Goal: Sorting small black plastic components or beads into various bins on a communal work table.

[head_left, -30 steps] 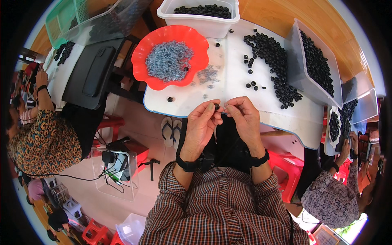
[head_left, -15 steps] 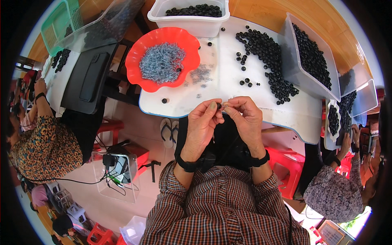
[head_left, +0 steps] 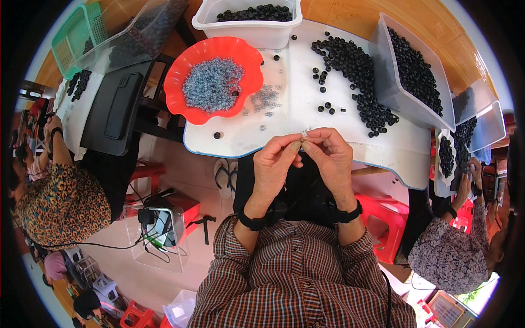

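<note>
My left hand [head_left: 276,165] and my right hand [head_left: 331,161] meet at the table's near edge, thumbs and forefingers pinched together. A tiny clear piece [head_left: 305,133] shows above the right fingertips. The small black round piece seen in my left fingers a moment before is now mostly covered by the fingertips. Ahead and left is a red scalloped bowl [head_left: 174,90] heaped with small clear, bluish pieces [head_left: 212,83], with a black piece at its right side. Black round pieces [head_left: 350,63] with holes lie spread over the table's right half.
At the back stands a white tub [head_left: 249,34] of black pieces; a tilted clear bin [head_left: 391,90] on the right holds more. Loose clear bits [head_left: 266,98] lie beside the bowl. People work at both sides, near a black case [head_left: 117,109] and a red stool [head_left: 385,218].
The black piece between my left fingers has gone mostly out of sight as both hands' fingertips closed together. The whole view has shifted slightly.
</note>
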`<action>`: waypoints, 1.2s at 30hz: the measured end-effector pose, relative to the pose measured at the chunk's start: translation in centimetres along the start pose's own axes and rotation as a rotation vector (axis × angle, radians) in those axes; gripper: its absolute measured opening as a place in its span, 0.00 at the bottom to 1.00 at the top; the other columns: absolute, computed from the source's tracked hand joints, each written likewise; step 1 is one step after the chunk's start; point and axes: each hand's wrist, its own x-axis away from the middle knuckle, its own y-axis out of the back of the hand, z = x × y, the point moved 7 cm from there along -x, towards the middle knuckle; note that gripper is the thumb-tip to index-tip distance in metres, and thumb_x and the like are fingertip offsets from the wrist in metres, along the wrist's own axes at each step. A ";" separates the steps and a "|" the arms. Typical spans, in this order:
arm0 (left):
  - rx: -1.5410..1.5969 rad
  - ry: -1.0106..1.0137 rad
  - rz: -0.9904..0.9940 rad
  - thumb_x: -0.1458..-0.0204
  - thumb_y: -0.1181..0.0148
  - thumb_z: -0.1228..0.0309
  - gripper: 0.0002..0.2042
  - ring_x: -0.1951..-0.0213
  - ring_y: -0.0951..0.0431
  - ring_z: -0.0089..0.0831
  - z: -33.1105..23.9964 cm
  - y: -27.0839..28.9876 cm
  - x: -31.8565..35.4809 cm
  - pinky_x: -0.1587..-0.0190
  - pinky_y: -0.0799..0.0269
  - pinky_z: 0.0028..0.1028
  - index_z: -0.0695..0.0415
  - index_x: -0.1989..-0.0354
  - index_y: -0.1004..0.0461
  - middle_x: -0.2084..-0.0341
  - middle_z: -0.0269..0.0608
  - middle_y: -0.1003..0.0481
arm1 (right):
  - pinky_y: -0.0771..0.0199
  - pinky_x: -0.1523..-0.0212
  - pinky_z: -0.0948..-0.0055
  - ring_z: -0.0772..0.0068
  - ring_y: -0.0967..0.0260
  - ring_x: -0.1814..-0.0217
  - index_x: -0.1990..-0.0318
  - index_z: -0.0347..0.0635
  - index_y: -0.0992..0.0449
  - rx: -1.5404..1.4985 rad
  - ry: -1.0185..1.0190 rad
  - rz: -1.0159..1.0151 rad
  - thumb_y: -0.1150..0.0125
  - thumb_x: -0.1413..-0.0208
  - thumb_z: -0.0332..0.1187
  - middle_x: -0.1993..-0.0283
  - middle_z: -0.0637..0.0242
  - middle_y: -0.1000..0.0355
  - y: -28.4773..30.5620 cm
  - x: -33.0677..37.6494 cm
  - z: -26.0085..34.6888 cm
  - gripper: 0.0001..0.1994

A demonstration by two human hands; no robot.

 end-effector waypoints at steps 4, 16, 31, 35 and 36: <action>0.208 0.135 -0.023 0.39 0.44 0.74 0.10 0.72 0.26 0.19 0.9 0.5 -0.1 0.68 0.24 0.20 0.65 0.54 0.24 0.68 0.38 0.24 | 0.26 0.62 0.81 0.83 0.27 0.64 0.59 0.34 0.25 0.061 -0.029 -0.001 0.36 0.45 0.22 0.66 0.68 0.23 -0.1 0.2 0.1 0.08; 0.349 0.167 -0.039 0.39 0.45 0.73 0.10 0.73 0.25 0.20 1.3 0.8 -0.3 0.68 0.24 0.21 0.66 0.53 0.25 0.71 0.37 0.24 | 0.23 0.62 0.77 0.75 0.23 0.64 0.60 0.35 0.25 0.317 0.111 0.001 0.36 0.48 0.20 0.64 0.63 0.22 -0.9 0.5 2.7 0.08; 0.245 0.142 -0.082 0.40 0.44 0.74 0.09 0.73 0.25 0.21 1.5 0.8 0.0 0.69 0.23 0.21 0.67 0.55 0.25 0.72 0.37 0.24 | 0.25 0.70 0.71 0.66 0.24 0.68 0.59 0.38 0.24 0.508 0.357 0.010 0.36 0.51 0.18 0.68 0.59 0.25 -1.5 0.7 4.0 0.11; 0.187 0.154 -0.072 0.40 0.43 0.74 0.10 0.73 0.25 0.21 1.6 0.9 0.0 0.69 0.23 0.21 0.67 0.55 0.25 0.72 0.38 0.24 | 0.24 0.69 0.72 0.69 0.25 0.69 0.58 0.36 0.25 0.551 0.326 0.054 0.36 0.51 0.18 0.68 0.59 0.24 -1.4 0.4 4.2 0.12; 0.246 0.199 -0.043 0.40 0.44 0.73 0.10 0.74 0.25 0.21 2.1 1.0 0.0 0.70 0.23 0.21 0.67 0.55 0.25 0.72 0.38 0.24 | 0.24 0.67 0.73 0.72 0.25 0.69 0.58 0.36 0.25 0.459 0.182 0.087 0.36 0.51 0.19 0.68 0.60 0.24 -1.2 0.1 3.5 0.12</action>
